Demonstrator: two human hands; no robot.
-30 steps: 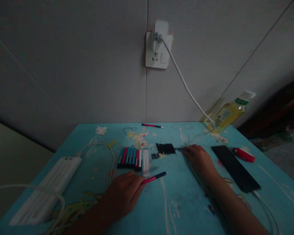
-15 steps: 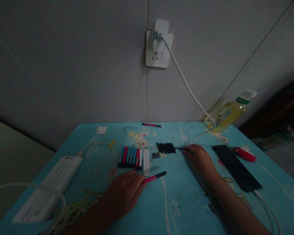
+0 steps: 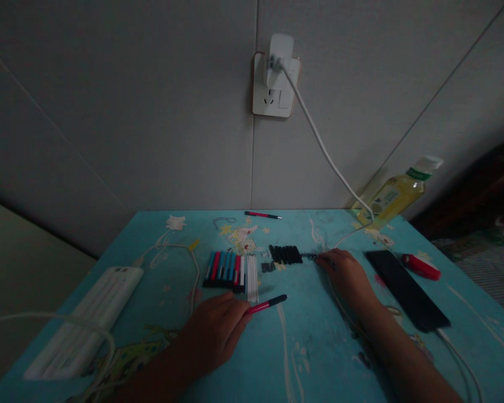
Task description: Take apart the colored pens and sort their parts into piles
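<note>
My left hand is closed around a red pen with a black grip, its tip pointing right over the table. My right hand rests with fingers bunched at a row of tiny dark parts; whatever it pinches is hidden. Just left of those parts lie several black pieces in a row, with small grey pieces below them. Blue, red and white pen barrels with black ends are lined up side by side near my left hand. Thin white refills lie alongside them.
Another red and black pen lies near the wall. At left is a white power strip with cables. To the right are a black phone on a cable, a red object and a bottle of yellow liquid. A charger fills a wall socket.
The view has shifted very slightly. Both hands stay almost where they were, the left with the pen and the right at the tiny dark parts.
</note>
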